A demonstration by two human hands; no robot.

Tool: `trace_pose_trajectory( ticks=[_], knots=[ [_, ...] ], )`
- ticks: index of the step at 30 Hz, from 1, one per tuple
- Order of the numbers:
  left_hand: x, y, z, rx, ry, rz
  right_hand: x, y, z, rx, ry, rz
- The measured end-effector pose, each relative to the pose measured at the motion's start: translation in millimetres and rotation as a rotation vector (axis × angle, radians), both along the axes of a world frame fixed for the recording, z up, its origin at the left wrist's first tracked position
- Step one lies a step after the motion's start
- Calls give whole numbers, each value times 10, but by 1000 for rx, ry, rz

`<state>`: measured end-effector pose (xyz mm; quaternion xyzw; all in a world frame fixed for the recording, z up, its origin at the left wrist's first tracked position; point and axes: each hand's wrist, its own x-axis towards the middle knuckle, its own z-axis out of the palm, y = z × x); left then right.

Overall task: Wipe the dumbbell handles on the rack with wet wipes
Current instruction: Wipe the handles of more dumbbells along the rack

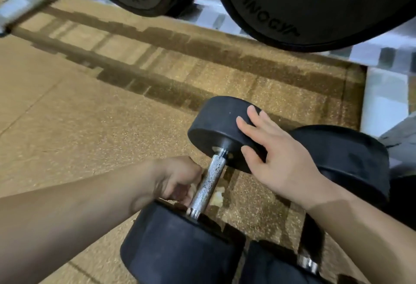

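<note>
Left hand (177, 177) against dumbbell handle (210, 184), right hand (276, 155) flat on weight (213, 123)

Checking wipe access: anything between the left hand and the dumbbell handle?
Nothing visible. The left hand is curled right against the handle; the right hand rests on the far head, off the bar. A pale scrap shows under the handle.

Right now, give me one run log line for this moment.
stage: handle wipe | left hand: holds wet wipe under dumbbell handle | right hand: flat on far dumbbell head
</note>
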<state>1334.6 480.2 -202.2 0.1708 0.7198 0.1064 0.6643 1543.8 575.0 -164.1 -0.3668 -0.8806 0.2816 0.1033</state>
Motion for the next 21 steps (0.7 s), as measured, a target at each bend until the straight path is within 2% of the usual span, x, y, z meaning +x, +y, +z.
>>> trace_pose_trajectory(
  ticks=[2, 5, 7, 9, 11, 13, 14, 15, 17, 18, 21],
  knots=[
    [52, 139, 95, 81, -109, 77, -9, -11, -5, -18, 5, -9],
    [86, 340, 80, 190, -119, 310, -35, -35, -6, -18, 2, -31],
    [113, 259, 25, 231, -154, 255, -34, -52, -17, -15, -8, -39],
    [26, 30, -20, 175, -19, -18, -30, -47, -25, -10, -10, -35],
    [-110, -121, -17, 41, 111, -165, -9, -31, -21, -9, -13, -27],
    [-113, -70, 55, 2, 15, -94, 1, -34, -18, -19, -16, -25],
    [-67, 10, 82, 45, -50, 16, 3, -40, -27, -25, -17, -26],
    [-4, 108, 89, 115, -28, 102, -2, -40, -39, -21, -16, -23],
    [138, 276, 51, 268, 172, 168, -12, -29, -59, -8, -16, -17],
    [182, 293, 37, 339, 320, 107, -15, -21, -61, -10, -19, -12],
    [263, 39, 173, 374, 613, -383, 21, -12, -60, -15, -34, 0]
  ],
)
